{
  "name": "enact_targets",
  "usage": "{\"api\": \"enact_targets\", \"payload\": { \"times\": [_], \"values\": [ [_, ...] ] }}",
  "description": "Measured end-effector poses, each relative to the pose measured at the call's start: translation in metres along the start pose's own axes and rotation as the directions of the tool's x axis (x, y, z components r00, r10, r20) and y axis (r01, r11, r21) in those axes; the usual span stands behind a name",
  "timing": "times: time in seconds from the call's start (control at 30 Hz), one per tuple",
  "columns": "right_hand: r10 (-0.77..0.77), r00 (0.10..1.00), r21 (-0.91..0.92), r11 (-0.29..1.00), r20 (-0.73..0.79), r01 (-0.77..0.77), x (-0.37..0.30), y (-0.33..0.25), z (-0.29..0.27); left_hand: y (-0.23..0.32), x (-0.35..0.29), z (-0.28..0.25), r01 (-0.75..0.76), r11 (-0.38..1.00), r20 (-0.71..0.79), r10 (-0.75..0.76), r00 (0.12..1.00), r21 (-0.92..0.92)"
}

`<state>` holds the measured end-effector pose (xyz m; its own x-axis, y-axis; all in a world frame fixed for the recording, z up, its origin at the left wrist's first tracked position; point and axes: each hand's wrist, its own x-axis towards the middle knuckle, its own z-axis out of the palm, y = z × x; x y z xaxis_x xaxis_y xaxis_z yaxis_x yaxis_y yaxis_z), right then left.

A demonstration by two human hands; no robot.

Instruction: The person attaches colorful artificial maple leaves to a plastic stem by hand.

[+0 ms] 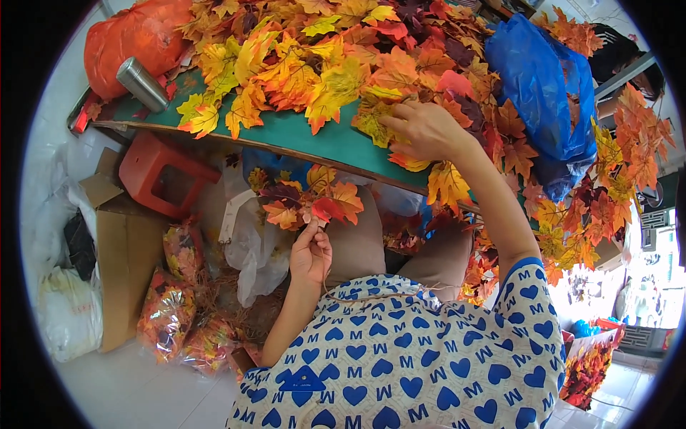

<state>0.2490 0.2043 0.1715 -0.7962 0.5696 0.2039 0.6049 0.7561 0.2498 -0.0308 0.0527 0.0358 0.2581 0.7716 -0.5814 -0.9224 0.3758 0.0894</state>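
Observation:
My left hand (312, 252) is closed in a pinch over my lap, on the base of a small cluster of artificial maple leaves (325, 196) in orange, red and dark purple. A thin brown cord (379, 294) runs from near that hand across my patterned shirt. Farther right, my right hand (429, 132) reaches over the table edge with its fingers curled on a yellow-green artificial maple leaf (373, 123). Its fingertips are partly hidden. A large heap of loose artificial maple leaves (286, 64) covers much of the green tabletop (307, 143).
A steel tumbler (143, 84) and an orange bag (132, 46) stand at the far left. A blue plastic bag (543, 93) lies at the right. Below are a red stool (161, 175), a cardboard box (121, 272) and clear bags of leaves (168, 314).

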Motion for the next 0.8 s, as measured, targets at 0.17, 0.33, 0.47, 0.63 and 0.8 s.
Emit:
{"api": "enact_targets", "payload": {
  "times": [0.17, 0.33, 0.47, 0.63, 0.8],
  "values": [
    [0.26, 0.963, 0.282, 0.92, 0.077, -0.271, 0.016, -0.006, -0.025, 0.0, 0.004, -0.002, -0.003, 1.0, -0.011, 0.003, 1.0, -0.003],
    [0.457, 0.865, 0.488, 0.815, -0.208, -0.313, 0.038, 0.006, -0.022, -0.001, 0.005, -0.001, -0.008, 1.0, -0.014, 0.008, 1.0, 0.027],
    [0.541, 0.84, 0.506, 0.717, 0.03, -0.48, 0.036, 0.022, -0.017, 0.0, 0.002, -0.001, 0.008, 1.0, 0.004, -0.008, 1.0, -0.001],
    [0.566, 0.823, 0.52, 0.693, 0.037, -0.5, 0.026, 0.022, -0.033, 0.002, 0.004, -0.003, 0.006, 1.0, 0.009, -0.006, 1.0, -0.013],
    [0.503, 0.849, 0.426, 0.739, 0.165, -0.521, 0.016, 0.017, -0.018, -0.001, 0.005, -0.002, 0.014, 1.0, -0.004, -0.014, 1.0, 0.003]
  ]
}}
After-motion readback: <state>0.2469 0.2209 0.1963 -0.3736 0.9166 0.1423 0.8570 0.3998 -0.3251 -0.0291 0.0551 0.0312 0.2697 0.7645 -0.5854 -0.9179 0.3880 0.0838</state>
